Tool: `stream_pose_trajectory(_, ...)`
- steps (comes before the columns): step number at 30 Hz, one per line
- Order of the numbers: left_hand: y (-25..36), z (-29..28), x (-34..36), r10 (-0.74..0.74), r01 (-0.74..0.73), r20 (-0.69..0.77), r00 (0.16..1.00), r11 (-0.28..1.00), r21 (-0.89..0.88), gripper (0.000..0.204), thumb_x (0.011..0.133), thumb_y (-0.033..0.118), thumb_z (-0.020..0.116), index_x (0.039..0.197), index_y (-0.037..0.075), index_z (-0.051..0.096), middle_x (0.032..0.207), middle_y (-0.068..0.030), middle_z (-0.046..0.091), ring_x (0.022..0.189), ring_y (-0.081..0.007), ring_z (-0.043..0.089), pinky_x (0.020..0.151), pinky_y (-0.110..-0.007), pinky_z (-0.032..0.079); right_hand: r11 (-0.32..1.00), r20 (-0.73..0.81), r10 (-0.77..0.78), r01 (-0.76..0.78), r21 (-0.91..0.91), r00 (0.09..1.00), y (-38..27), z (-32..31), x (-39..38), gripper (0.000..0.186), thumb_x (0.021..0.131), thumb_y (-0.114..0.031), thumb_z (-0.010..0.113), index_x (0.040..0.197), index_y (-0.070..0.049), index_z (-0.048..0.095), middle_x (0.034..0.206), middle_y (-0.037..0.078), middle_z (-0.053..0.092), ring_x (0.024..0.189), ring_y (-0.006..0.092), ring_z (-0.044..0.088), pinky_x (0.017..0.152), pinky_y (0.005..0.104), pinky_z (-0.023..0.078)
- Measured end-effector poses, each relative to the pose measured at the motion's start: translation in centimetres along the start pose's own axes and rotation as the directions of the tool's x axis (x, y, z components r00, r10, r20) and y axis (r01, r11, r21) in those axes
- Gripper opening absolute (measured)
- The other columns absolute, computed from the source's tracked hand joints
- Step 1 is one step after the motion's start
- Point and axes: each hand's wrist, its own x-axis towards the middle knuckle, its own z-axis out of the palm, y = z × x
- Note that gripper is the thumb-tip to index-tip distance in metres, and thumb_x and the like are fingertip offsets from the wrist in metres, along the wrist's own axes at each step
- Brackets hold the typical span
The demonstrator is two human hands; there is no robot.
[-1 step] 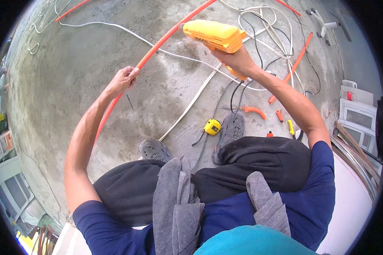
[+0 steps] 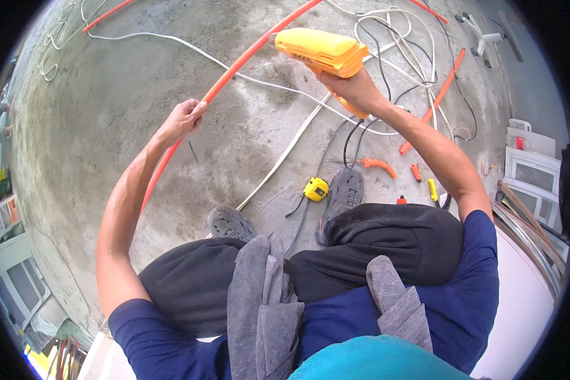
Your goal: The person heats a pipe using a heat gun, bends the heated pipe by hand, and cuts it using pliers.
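Observation:
My left hand (image 2: 185,119) grips a long, curved orange pipe (image 2: 236,63), which runs up from beside my left forearm to the top edge. My right hand (image 2: 351,88) is closed round the handle of a yellow heat gun (image 2: 316,45), held level with its nozzle beside the pipe; whether they touch I cannot tell. A black cord (image 2: 346,145) hangs from its handle. On the concrete floor (image 2: 139,82) near my shoes lie a yellow tape measure (image 2: 315,189), a bent orange pipe piece (image 2: 380,166), a short orange piece (image 2: 416,173) and a yellow-handled tool (image 2: 433,190).
Tangled white and dark cables (image 2: 399,44) spread across the upper floor, with more orange pipe lengths (image 2: 432,107) among them. White framed panels (image 2: 532,171) and long strips (image 2: 525,234) are stacked at the right. Assorted items (image 2: 9,266) line the left edge.
The heat gun has shifted very slightly in my right hand. My left hand and the pipe look the same.

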Motion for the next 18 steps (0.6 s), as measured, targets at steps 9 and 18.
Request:
stream_pose_trajectory(9,-0.9,-0.4,-0.1,0.009,-0.009,0.006,1.000,1.000,0.012,0.038,0.107,0.048,0.055,0.099,0.011,0.059,0.076,0.0057,0.053,0.066,-0.0052,0.048,0.058,-0.025,0.042,0.996,-0.131,-0.054,0.063,0.067,0.990,1.8,-2.6,1.6,0.040,0.092,-0.034,0.074,0.119,-0.004,0.069,0.094,0.006,0.073,0.089,0.0149,0.070,0.079,0.0334,0.056)
stream_pose_trajectory(18,-1.2,-0.5,-0.4,-0.010,0.010,0.004,1.000,1.000,0.005,0.038,0.107,0.047,0.055,0.099,0.010,0.059,0.077,0.0052,0.053,0.067,-0.0057,0.049,0.059,-0.025,0.042,0.982,-0.199,-0.091,0.121,0.145,0.976,0.9,-4.3,2.7,0.020,0.096,-0.026,0.072,0.092,-0.007,0.066,0.069,-0.004,0.059,0.059,0.0048,0.052,0.053,0.0248,0.041)
